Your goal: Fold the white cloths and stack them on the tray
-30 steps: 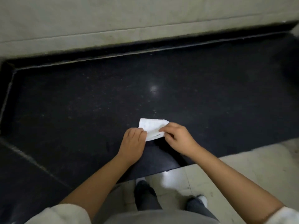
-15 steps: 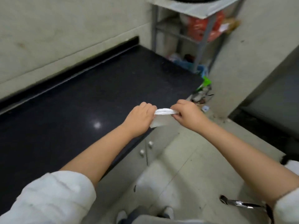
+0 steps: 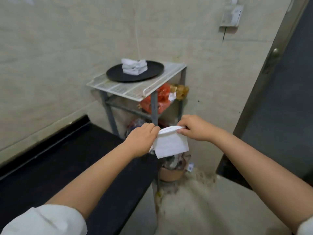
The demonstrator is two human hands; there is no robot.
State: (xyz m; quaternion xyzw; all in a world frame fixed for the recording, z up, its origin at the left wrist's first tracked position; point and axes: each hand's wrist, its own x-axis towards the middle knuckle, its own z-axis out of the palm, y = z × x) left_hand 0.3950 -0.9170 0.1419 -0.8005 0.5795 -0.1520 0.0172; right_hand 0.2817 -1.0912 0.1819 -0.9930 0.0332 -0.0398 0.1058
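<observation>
Now my left hand point(image 3: 141, 139) and right hand point(image 3: 194, 128) each pinch a top corner of the folded cloth point(image 3: 171, 145); it hangs down. Up ahead, probably nearer my left hand, sits the tray point(image 3: 116, 76) with its stack point(image 3: 134, 66).

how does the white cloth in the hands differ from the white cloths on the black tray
The folded white cloth hangs in the air, pinched by the left hand and right hand; the stacked white cloths rest on the round black tray. The held one is single; those form a pile. All are white and folded.
</observation>
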